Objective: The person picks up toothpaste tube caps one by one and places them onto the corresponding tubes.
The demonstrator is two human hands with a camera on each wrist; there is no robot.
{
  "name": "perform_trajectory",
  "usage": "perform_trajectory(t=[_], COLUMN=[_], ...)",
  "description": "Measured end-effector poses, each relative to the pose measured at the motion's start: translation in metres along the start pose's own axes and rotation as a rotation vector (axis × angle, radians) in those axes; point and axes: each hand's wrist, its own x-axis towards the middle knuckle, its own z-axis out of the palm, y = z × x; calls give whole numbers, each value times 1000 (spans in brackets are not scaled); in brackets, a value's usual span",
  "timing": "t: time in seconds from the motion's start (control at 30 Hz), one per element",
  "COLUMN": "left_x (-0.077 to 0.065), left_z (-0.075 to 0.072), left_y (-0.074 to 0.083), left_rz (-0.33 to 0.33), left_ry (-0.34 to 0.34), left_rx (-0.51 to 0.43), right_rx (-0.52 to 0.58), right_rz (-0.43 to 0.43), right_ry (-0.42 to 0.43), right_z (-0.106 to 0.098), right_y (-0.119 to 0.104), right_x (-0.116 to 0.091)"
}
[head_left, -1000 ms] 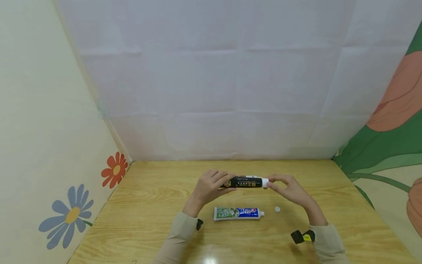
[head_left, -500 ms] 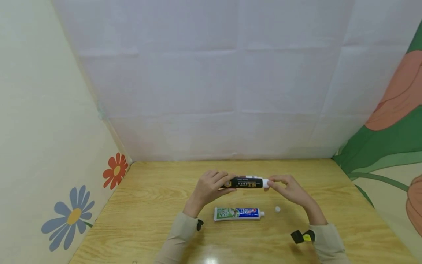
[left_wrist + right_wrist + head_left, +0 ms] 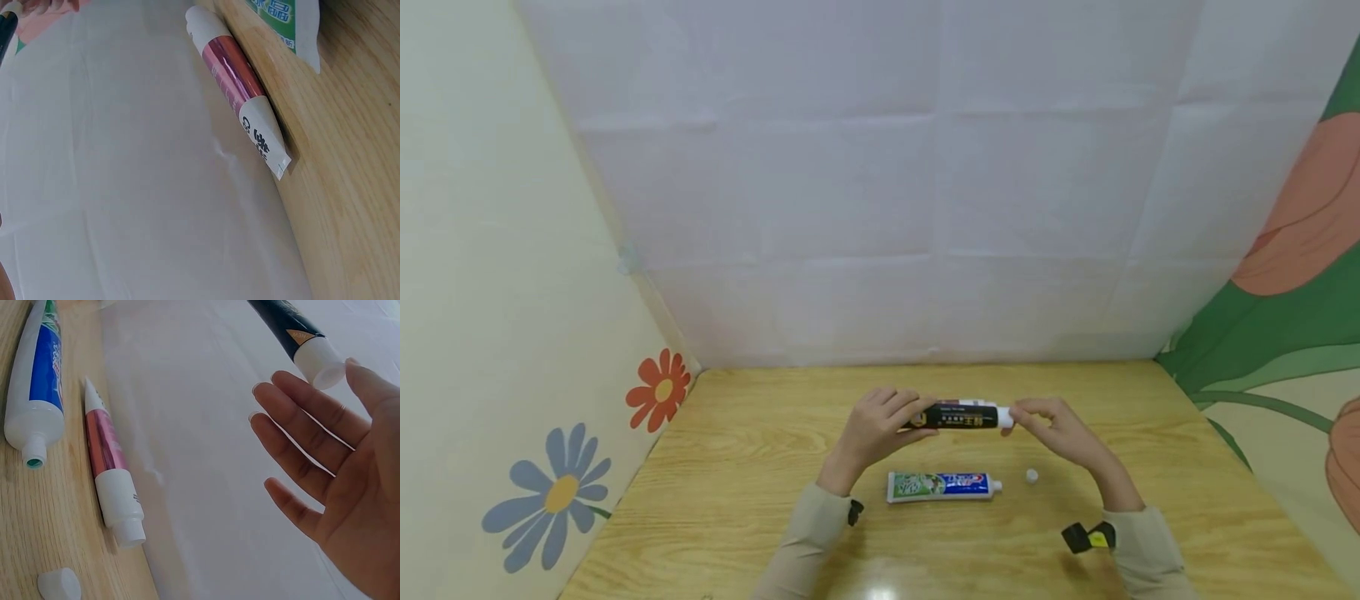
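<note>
The left hand point(image 3: 877, 427) grips the tail half of the black tube point(image 3: 962, 416), fingers curled over the top and thumb below, so the tube lies roughly level, raised off the surface point(image 3: 737, 500). Held there, its far end is left free for the right hand point(image 3: 1062, 431), whose thumb and forefinger pinch the white cap point(image 3: 1005, 417); the other fingers are spread apart, clear of the tube. The left hand's grip probably keeps the body steady against any turn or pull at the cap.

The green-and-blue tube point(image 3: 942, 486) lies flat nearer the person, nozzle bare and pointing right. A loose cap point(image 3: 1032, 476) rests near that nozzle, presumably belonging to it. Both lie within easy reach, apart from the hands. Beyond them is the pink tube point(image 3: 107, 440), on the surface by the back sheet point(image 3: 206, 487), mostly hidden behind the black tube in the head view.
</note>
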Motion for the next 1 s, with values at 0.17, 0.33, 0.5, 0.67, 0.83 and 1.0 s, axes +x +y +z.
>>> perform_trajectory(t=[0.17,0.33,0.5,0.67,0.83,1.0], left_x=[-1,-3,-6,-6,-7,-8], left_z=[1,4,5,3,3,2], left_y=[0,-2,-3,-5,-6,-7], left_rz=[4,4,0,-10,-15,-19], left_ry=[4,9,15,12,1,-2], left_rx=[2,4,-4,-9,-6,-7], right_rx=[-4,-17,-13,-3,-28,-60], right_rz=[-1,-9,-19,-5,50,78], right_ry=[6,9,13,8,19,43], right_z=[0,1,1,0,0,3], right_y=[1,4,7,5,2,1], right_x=[0,1,1,2,1,1])
